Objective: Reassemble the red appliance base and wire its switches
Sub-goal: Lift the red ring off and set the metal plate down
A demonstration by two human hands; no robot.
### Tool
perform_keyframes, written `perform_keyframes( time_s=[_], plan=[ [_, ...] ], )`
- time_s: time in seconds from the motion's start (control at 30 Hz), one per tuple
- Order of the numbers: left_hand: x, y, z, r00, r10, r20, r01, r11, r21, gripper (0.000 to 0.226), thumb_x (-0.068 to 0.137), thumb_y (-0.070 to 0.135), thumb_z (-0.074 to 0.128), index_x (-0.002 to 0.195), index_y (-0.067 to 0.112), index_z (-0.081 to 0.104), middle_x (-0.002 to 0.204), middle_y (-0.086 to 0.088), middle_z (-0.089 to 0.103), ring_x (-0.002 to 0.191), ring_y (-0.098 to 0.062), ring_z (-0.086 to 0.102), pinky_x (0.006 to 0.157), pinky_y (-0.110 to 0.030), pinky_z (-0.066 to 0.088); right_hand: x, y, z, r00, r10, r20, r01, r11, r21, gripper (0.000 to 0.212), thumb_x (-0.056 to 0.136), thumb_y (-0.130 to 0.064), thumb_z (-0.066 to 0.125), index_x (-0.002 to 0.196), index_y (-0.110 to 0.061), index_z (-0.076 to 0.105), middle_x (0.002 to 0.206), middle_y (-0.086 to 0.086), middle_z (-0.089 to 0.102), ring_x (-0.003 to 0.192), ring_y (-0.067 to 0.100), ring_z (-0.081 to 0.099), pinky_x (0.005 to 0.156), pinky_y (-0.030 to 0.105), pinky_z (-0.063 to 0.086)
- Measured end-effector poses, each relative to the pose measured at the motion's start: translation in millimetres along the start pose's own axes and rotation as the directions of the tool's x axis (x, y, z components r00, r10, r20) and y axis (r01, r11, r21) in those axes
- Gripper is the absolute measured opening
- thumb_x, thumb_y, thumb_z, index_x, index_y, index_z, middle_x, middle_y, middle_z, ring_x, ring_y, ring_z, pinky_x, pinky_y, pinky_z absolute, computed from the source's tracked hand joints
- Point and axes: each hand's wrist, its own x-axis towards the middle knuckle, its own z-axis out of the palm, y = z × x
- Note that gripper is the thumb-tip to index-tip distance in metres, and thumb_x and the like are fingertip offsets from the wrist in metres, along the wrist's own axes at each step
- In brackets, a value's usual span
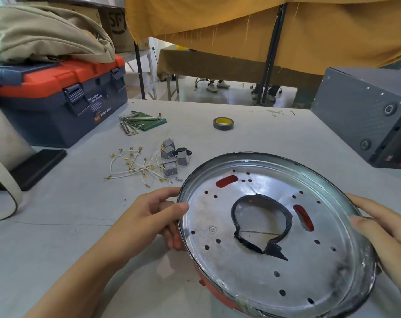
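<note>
The round appliance base (252, 271) is tilted above the table, its bare metal inside facing me and its red outside showing through slots and under the lower rim. A central hole is edged with black tape. My left hand (158, 216) grips the left rim, thumb inside. My right hand (385, 230) holds the right rim. Several grey switches (173, 154) lie on the table beyond the base. Beside them is a tangle of short white wires (135, 166) with brass terminals. A couple of small screws (176, 179) rest near the base's rim.
A blue and orange toolbox (57, 97) with a beige bag on top stands at the far left. Hex keys on a green pouch (140, 122) and a roll of tape (223, 123) lie farther back. A dark metal box (367, 111) sits at the right. A black flat object (39, 166) lies at the left.
</note>
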Motion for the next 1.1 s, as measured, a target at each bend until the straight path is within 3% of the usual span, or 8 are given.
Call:
perform_keyframes(
  time_s=[0.13, 0.27, 0.67, 0.73, 0.83, 0.93, 1.0, 1.1],
  plan=[
    [1.0, 0.7, 1.6, 1.0, 0.009, -0.012, -0.008, 1.0, 0.013, 0.027, 0.075, 0.025, 0.069, 0.102, 0.021, 0.069, 0.064, -0.015, 0.062, 0.043, -0.021, 0.055, 0.048, -0.025, 0.049, -1.0, 0.6, -0.5, 1.0, -0.018, -0.006, 0.018, 0.999, -0.047, 0.042, 0.09, -0.01, 0.047, 0.11, -0.043, 0.066, 0.077, 0.029, 0.064, 0.07, 0.056, 0.058, 0.052, 0.055, 0.053],
    [1.1, 1.4, 1.2, 0.999, 0.01, -0.051, -0.007, 0.999, 0.043, 0.045, 0.071, 0.031, 0.063, 0.111, 0.011, 0.064, 0.066, -0.019, 0.059, 0.043, -0.021, 0.053, 0.048, -0.025, 0.048, 0.3, 3.2, 2.8, 1.0, -0.023, -0.014, 0.022, 0.999, -0.035, 0.044, 0.089, -0.009, 0.049, 0.109, -0.044, 0.066, 0.079, 0.034, 0.059, 0.066, 0.053, 0.056, 0.033, 0.049, 0.041],
    [3.3, 0.7, 1.1, 0.999, 0.013, -0.05, -0.01, 0.997, 0.071, 0.041, 0.079, 0.03, 0.056, 0.101, -0.004, 0.062, 0.062, -0.028, 0.055, 0.043, -0.022, 0.052, 0.048, -0.027, 0.045, -0.8, -4.5, 4.3, 1.0, 0.016, 0.016, -0.016, 1.0, 0.003, 0.034, 0.09, -0.017, 0.055, 0.105, -0.045, 0.066, 0.072, 0.025, 0.063, 0.049, 0.04, 0.054, 0.03, 0.031, 0.038],
    [2.1, 1.1, 1.8, 0.999, 0.008, -0.048, -0.005, 0.997, 0.071, 0.039, 0.082, 0.031, 0.061, 0.099, -0.003, 0.063, 0.059, -0.023, 0.055, 0.043, -0.022, 0.053, 0.048, -0.027, 0.045, -1.6, -9.7, 4.8, 0.999, -0.03, -0.014, 0.029, 0.999, -0.044, 0.023, 0.086, -0.037, 0.057, 0.103, -0.05, 0.064, 0.073, 0.012, 0.064, 0.065, 0.038, 0.059, 0.041, 0.036, 0.045],
    [-1.6, 2.3, 3.6, 0.998, 0.008, -0.058, -0.004, 0.998, 0.067, 0.037, 0.081, 0.041, 0.058, 0.097, 0.009, 0.068, 0.057, -0.015, 0.056, 0.043, -0.021, 0.053, 0.05, -0.026, 0.047, 0.0, -23.6, -0.2, 0.982, -0.187, -0.04, 0.171, 0.954, -0.247, 0.035, 0.073, -0.067, 0.058, 0.107, -0.062, 0.051, 0.095, -0.02, 0.059, 0.089, 0.0, 0.058, 0.074, 0.018, 0.047],
    [-6.7, -1.3, 7.4, 0.973, 0.116, -0.2, -0.066, 0.968, 0.24, 0.043, 0.079, 0.051, 0.047, 0.101, 0.02, 0.067, 0.057, -0.003, 0.058, 0.049, -0.014, 0.055, 0.057, -0.027, 0.048, -8.4, -42.8, -4.6, 0.93, -0.311, 0.196, 0.364, 0.853, -0.375, 0.048, 0.072, -0.073, 0.049, 0.119, -0.061, 0.046, 0.126, -0.031, 0.046, 0.123, -0.008, 0.038, 0.092, 0.019, 0.038],
    [-15.8, 0.5, 7.9, 0.88, 0.384, -0.28, -0.176, 0.811, 0.558, 0.041, 0.087, 0.058, 0.047, 0.105, 0.025, 0.063, 0.069, 0.007, 0.056, 0.066, -0.005, 0.054, 0.064, -0.012, 0.042, -19.2, -54.4, -1.7, 0.824, -0.327, 0.463, 0.488, 0.825, -0.285, 0.054, 0.072, -0.078, 0.05, 0.122, -0.057, 0.05, 0.133, -0.028, 0.047, 0.132, -0.002, 0.035, 0.102, 0.024, 0.038],
    [-34.1, 19.1, 14.3, 0.794, 0.605, 0.062, -0.458, 0.528, 0.715, 0.04, 0.085, 0.058, 0.049, 0.112, 0.03, 0.059, 0.104, 0.014, 0.054, 0.101, -0.002, 0.052, 0.087, -0.012, 0.037, -31.1, -60.8, 7.4, 0.635, -0.376, 0.675, 0.666, 0.709, -0.231, 0.05, 0.07, -0.07, 0.06, 0.113, -0.044, 0.063, 0.126, -0.029, 0.056, 0.13, -0.003, 0.04, 0.112, 0.027, 0.026]
  ],
)
